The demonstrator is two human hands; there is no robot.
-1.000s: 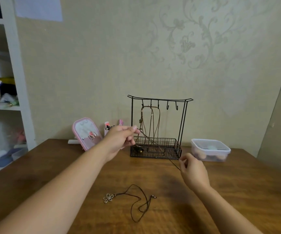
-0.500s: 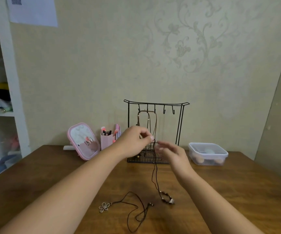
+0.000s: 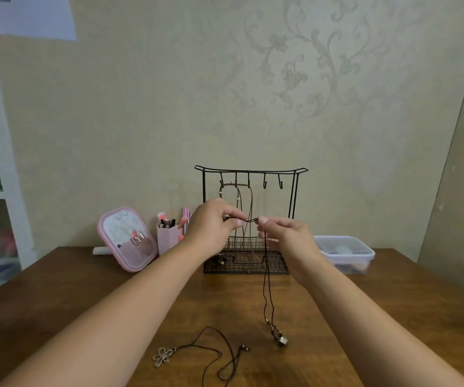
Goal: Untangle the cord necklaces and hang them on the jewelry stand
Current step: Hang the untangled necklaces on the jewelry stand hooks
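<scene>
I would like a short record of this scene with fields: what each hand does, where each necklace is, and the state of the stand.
left hand: pinches the cord of the held necklace
right hand: pinches the same cord
held necklace: hangs from the hands, its pendant near the table
flower necklace: lies loose on the table
jewelry stand: brown cords hang on its left hooks, the two right hooks bare

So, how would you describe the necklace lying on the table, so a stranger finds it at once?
Start at the black wire jewelry stand at the back of the wooden table. Nearer the camera, a dark cord necklace lies loose on the wood. Its silver flower pendant sets it apart; no hand holds it.
</scene>
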